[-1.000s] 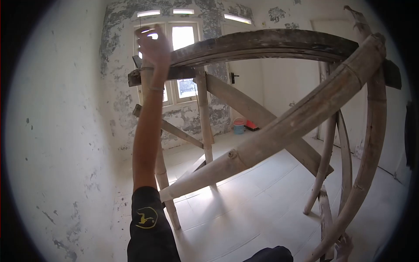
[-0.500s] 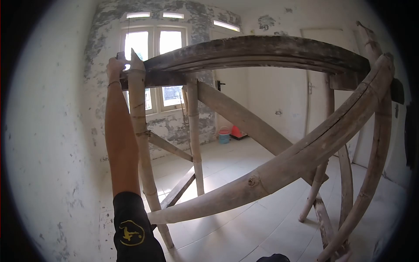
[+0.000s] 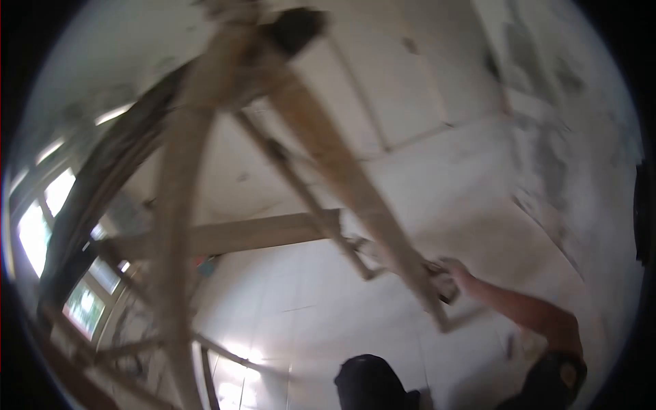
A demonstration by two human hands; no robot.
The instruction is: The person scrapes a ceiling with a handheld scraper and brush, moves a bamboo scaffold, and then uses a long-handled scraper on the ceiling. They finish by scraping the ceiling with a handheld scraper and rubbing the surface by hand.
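My right hand point(image 3: 454, 272) is at the lower part of a bamboo trestle, beside a leg point(image 3: 369, 212) where a crosspiece point(image 3: 443, 285) ends. Its fingers look closed around the wood there, though motion blur hides which piece they hold. The trestle's thick bamboo rail point(image 3: 174, 191) runs down through the left half of the view, and its dark wooden top beam point(image 3: 113, 174) slants away toward the windows. A flat board point(image 3: 260, 234) braces the frame. My left hand is out of view.
White floor tiles point(image 3: 294, 301) lie under the trestle. A peeling wall point(image 3: 547, 137) stands at the right and bright windows point(image 3: 51, 212) at the left. A small bluish bucket point(image 3: 206, 268) sits by the far wall. Something black point(image 3: 372, 384) shows at the bottom edge.
The view has swung and tilted strongly to the right. My left arm, which reached to the trestle's upper left corner, has left the view. My right arm has come in, reaching to a lower leg.
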